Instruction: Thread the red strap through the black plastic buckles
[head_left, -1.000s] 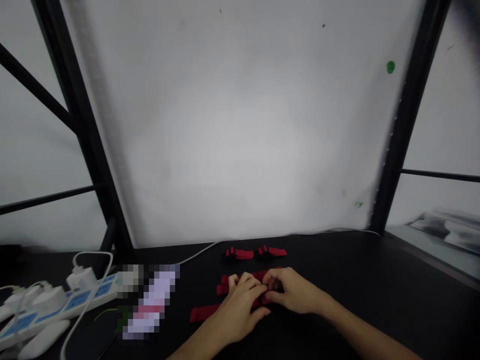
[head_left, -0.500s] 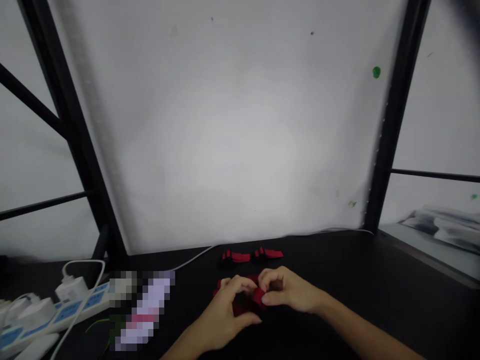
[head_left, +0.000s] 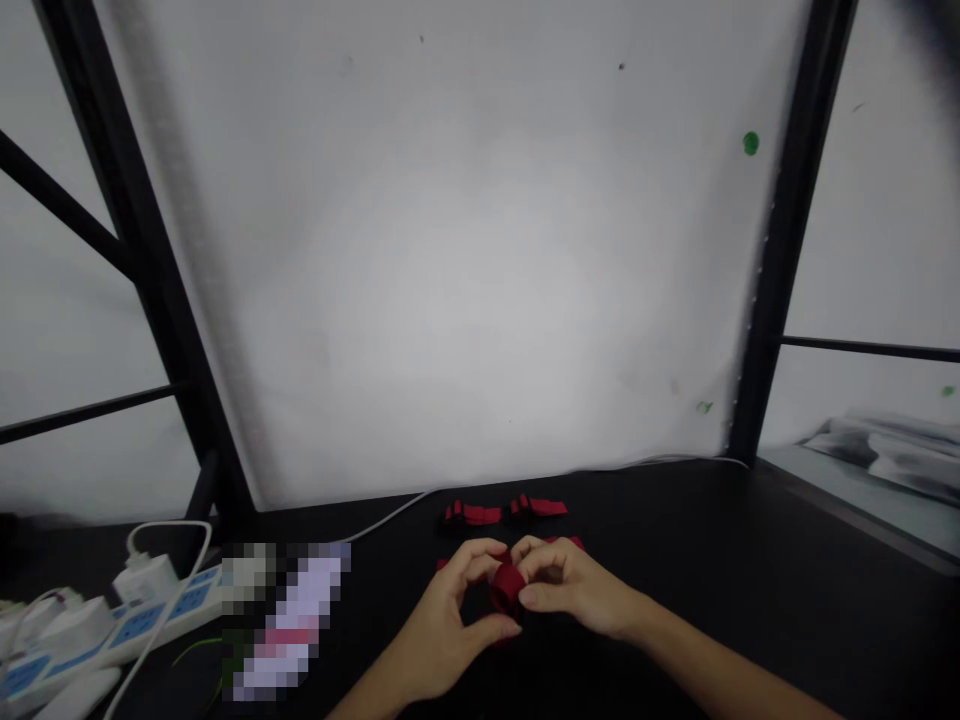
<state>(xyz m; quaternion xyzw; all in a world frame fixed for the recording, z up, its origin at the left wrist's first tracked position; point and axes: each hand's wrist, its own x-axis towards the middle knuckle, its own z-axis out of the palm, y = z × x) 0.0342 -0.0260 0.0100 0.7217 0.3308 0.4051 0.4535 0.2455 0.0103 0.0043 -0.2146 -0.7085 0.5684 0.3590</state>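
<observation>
A white power strip (head_left: 139, 626) lay far left. Your left hand (head_left: 442, 622) curved, thumb and fingers parted, around a coiled red strap (head_left: 511, 578) between your hands, 2 folded red straps (head_left: 480, 515) lying beyond on the black tabletop (head_left: 660, 540). Your right hand (head_left: 576, 590) pinched the coiled red strap's right side.

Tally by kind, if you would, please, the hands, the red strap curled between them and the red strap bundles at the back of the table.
Left hand and right hand: 2
Curled red strap: 1
Red strap bundles: 2
Total: 5
Other red pieces, partly hidden behind the hands, are left out.
</observation>
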